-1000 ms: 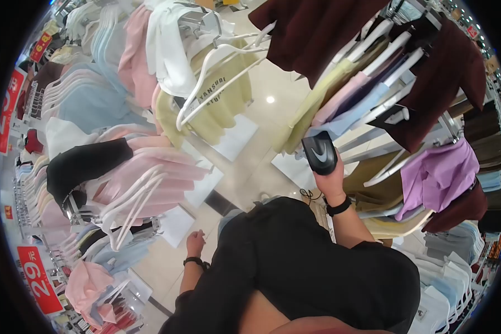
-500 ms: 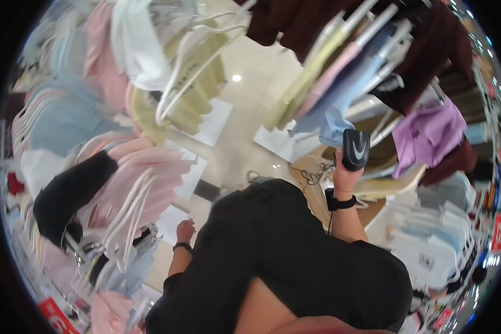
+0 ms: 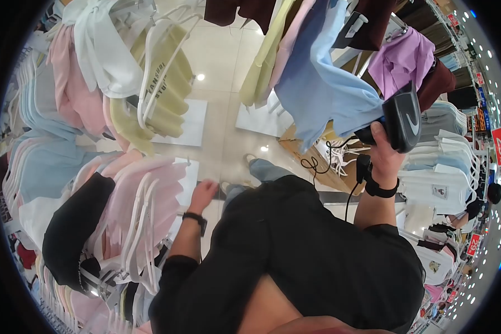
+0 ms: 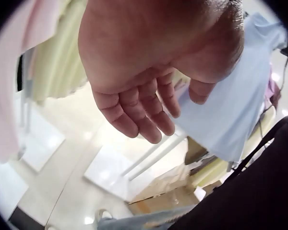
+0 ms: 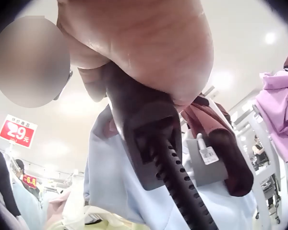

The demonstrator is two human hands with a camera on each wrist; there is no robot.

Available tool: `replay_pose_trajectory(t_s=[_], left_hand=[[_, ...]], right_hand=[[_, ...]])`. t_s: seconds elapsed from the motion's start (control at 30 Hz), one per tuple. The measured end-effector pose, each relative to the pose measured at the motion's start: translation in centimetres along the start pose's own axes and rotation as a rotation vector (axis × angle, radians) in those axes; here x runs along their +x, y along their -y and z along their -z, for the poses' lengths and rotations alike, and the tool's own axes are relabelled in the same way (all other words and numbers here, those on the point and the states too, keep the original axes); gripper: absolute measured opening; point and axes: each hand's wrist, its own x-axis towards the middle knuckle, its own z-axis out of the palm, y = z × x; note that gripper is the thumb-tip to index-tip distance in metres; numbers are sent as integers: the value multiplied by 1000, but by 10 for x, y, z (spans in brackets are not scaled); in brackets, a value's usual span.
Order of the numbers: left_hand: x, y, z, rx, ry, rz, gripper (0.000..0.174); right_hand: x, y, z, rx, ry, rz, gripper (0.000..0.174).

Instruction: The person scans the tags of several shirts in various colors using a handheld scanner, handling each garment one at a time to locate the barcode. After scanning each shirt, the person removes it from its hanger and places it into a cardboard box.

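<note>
**A:** Listing entry one: right hand [image 3: 385,155], contents?

**B:** One black handheld scanner [image 3: 403,118]. Fingers and thumb are wrapped round its grip, a firm full hold. It is raised at the person's right, with its head just beside the light blue shirt [image 3: 323,83] that hangs from the rail. Whether it touches the cloth cannot be told.

**A:** Attachments?

**B:** One black cable [image 3: 348,196], leaving the base of the grip and hanging down past the wrist.

**A:** Entry two: left hand [image 3: 202,192]?

**B:** Holds nothing. Fingers loosely bent, palm slack, as the wrist view shows. It hangs low at the person's left, near the pink shirts [image 3: 150,192] on white hangers and apart from them. It is blurred in the head view.

**A:** Surroundings?

**B:** One purple shirt [image 3: 401,61] above the scanner, on the same side. Pale tiled floor [image 3: 222,61] between the racks.
</note>
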Motion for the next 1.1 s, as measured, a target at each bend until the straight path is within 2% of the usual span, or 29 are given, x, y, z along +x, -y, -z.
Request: replay_pose_trajectory(t_s=[0.07,0.13,0.2,0.23,0.27,0.3,0.37,0.43,0.47,0.5,0.6,0.63,0.7,0.73,0.77,0.87,0.93,1.03,1.1], left_hand=[[14,-55,-9,66,-26,-235,36],[16,-128,-12,148,128,-235,33],[22,-163,-32,130,153,-376,42],[23,-179,-43,80,152,-407,49],[25,-194,-55,33,148,-443,55],[30,-202,-73,51,32,-543,57],[54,-205,-108,93,-205,-744,61],[85,-205,-124,163,-184,-624,58],[99,-207,-131,199,-175,-562,56],[92,-226,-123,135,-137,-356,49],[117,-208,-120,-114,-254,-326,40],[107,-221,-113,-332,-175,-269,40],[64,-275,-92,-779,-28,-154,41],[52,-291,-89,-882,-29,-166,40],[42,-304,-89,-985,-32,-178,39],[6,-338,-86,-1167,30,-212,42],[-9,-357,-92,-1277,106,-269,42],[-34,-385,-96,-1244,60,-240,44],[-35,-382,-92,-1218,93,-320,46]], right_hand=[[-6,14,-3,-29,97,-22,40],[-6,11,0,2,197,38,41],[-4,13,-2,-37,301,119,41],[-3,18,0,48,377,-42,47],[-2,11,8,-68,406,12,64],[1,10,11,-165,455,102,59],[8,-4,20,-102,534,127,69],[14,-16,34,-37,625,182,78],[23,-20,42,-78,683,348,77],[27,-27,52,-68,711,294,75],[40,-33,81,-72,632,39,71],[44,-38,89,-70,614,-43,69],[52,-55,101,-30,609,-31,58],[55,-62,105,-7,609,-25,53],[57,-64,110,9,682,-145,68],[58,-71,110,-18,681,-32,54],[55,-81,124,-103,772,-108,58],[44,-117,139,-24,845,-180,57],[40,-128,147,19,880,-257,56]])
